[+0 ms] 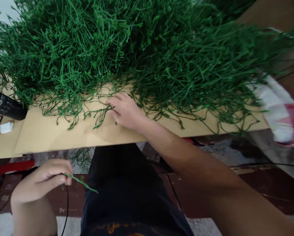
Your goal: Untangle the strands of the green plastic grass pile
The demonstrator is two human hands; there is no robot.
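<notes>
A large heap of thin green artificial plant stems (pixel 92 49) covers the back of a cardboard-topped surface (pixel 63 137). My right hand (pixel 126 111) reaches over the cardboard at the front of the heap, its thumb and fingers closed around some dark green stems (pixel 104 114). Below the front edge, to the left, my left hand (pixel 52 177) pinches a single green stem (pixel 84 183) between thumb and fingers. That stem sticks out to the right, over my dark clothing.
A black bottle (pixel 8 105) lies tilted at the left, near a small white piece (pixel 6 127). White and red cloth (pixel 282 114) hangs at the right edge. Loose green bits (pixel 81 159) are on the floor. A black cable (pixel 67 209) runs beside my left hand.
</notes>
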